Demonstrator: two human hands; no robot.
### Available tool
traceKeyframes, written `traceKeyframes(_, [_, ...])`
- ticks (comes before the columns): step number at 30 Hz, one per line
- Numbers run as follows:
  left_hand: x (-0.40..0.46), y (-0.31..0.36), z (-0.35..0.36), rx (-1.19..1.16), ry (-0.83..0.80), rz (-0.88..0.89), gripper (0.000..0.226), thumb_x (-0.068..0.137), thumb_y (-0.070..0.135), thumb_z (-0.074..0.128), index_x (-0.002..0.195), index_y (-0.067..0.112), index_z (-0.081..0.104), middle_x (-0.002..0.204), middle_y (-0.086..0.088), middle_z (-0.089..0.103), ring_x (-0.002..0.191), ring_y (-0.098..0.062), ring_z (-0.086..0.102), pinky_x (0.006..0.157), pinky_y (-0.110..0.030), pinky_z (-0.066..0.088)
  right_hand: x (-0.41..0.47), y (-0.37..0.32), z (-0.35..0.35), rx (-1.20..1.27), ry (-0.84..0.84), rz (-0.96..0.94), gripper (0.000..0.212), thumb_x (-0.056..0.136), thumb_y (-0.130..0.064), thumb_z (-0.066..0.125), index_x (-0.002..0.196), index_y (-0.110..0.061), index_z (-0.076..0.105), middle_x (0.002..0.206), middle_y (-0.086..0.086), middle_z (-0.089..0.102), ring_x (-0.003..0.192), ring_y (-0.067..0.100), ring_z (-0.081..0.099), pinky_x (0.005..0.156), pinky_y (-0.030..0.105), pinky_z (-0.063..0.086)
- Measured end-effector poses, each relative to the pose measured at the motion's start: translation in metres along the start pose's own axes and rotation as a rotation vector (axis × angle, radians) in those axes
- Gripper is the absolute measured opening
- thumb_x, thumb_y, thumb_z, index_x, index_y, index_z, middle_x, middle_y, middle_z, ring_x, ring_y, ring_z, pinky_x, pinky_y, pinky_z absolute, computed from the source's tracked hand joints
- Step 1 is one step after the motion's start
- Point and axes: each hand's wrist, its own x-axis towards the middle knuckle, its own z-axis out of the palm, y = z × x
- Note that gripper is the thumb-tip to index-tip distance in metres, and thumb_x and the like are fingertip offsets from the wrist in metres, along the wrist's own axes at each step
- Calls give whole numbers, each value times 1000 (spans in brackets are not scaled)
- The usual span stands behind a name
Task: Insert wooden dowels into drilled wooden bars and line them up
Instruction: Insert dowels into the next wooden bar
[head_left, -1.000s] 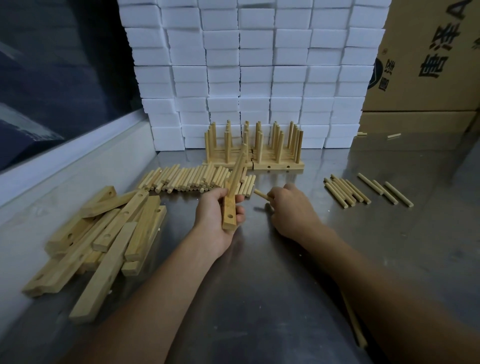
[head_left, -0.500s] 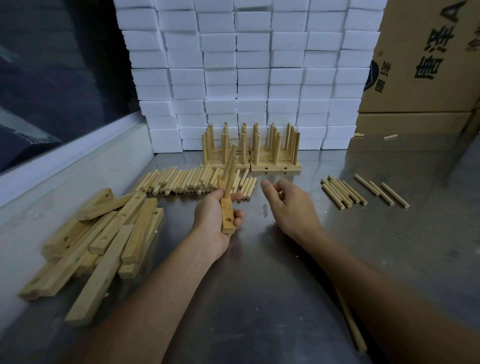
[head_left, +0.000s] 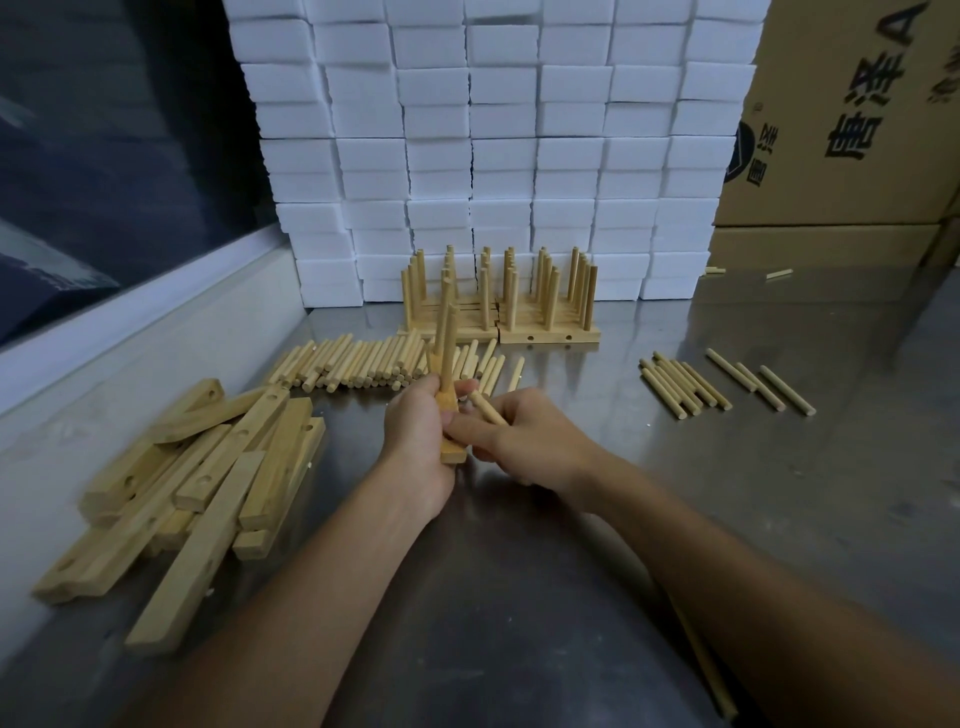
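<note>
My left hand (head_left: 415, 441) grips a drilled wooden bar (head_left: 451, 451) held edge-on above the steel table, with one dowel (head_left: 445, 343) standing up from it. My right hand (head_left: 524, 441) pinches a loose dowel (head_left: 487, 409) whose tip lies beside the bar, right next to my left fingers. Behind my hands lies a row of loose dowels (head_left: 363, 364). Finished bars with upright dowels (head_left: 498, 301) stand lined up against the white blocks. A pile of drilled bars (head_left: 197, 478) lies at the left.
A wall of white foam blocks (head_left: 493, 145) closes the back. Cardboard boxes (head_left: 841, 130) stand at the right rear. More loose dowels (head_left: 685, 387) lie right of my hands. A raised ledge (head_left: 130, 332) runs along the table's left side. One dowel (head_left: 701, 660) shows beside my right forearm.
My right hand, open half a second ago, has come back to the bar holding a dowel. The left hand has turned the bar more upright and edge-on.
</note>
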Motion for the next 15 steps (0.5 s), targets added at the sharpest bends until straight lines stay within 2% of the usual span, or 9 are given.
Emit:
traceKeyframes(1, [-1, 0, 0, 12, -5, -7, 38, 102, 29, 43, 98, 2, 69, 90, -17, 67, 87, -31, 66, 79, -41, 54, -1, -1, 1, 35, -21, 20, 39, 90, -45, 69, 73, -10, 67, 60, 3, 52, 41, 4, 42, 41, 17, 34])
traceKeyframes(3, [-2, 0, -1, 7, -24, -10, 41, 103, 32, 41, 102, 2, 69, 88, -16, 68, 79, -28, 66, 64, -36, 51, -1, -2, 0, 111, -50, 64, 35, 92, -41, 67, 77, -9, 64, 61, 5, 49, 40, 6, 39, 39, 19, 30])
traceKeyframes(6, [-3, 0, -2, -54, -74, -3, 39, 105, 31, 37, 96, 5, 65, 85, -11, 69, 70, -22, 66, 51, -30, 48, -2, -2, -4, 201, -45, 111, 32, 95, -37, 65, 87, -6, 63, 64, 6, 43, 44, 9, 31, 40, 22, 24])
traceKeyframes(10, [-3, -3, 0, -48, -98, 17, 34, 105, 22, 37, 102, 3, 65, 89, -12, 71, 81, -23, 66, 66, -34, 47, -1, -1, -9, 285, -20, 121, 31, 96, -35, 63, 88, -5, 64, 63, 0, 48, 46, 9, 30, 43, 24, 21])
traceKeyframes(13, [-3, -3, -1, -85, -89, -12, 30, 105, 16, 37, 107, 1, 63, 89, -13, 70, 86, -25, 68, 71, -35, 51, -2, -2, -6, 253, 26, 104, 43, 93, -40, 67, 94, 3, 67, 65, 2, 49, 48, 10, 34, 43, 24, 26])
traceKeyframes(15, [-2, -2, -3, -116, -75, -33, 28, 105, 14, 39, 109, 1, 63, 89, -12, 72, 90, -26, 69, 75, -38, 53, -2, -2, -4, 205, 95, 96, 40, 91, -42, 67, 88, -2, 69, 65, 0, 51, 50, 8, 40, 43, 22, 31])
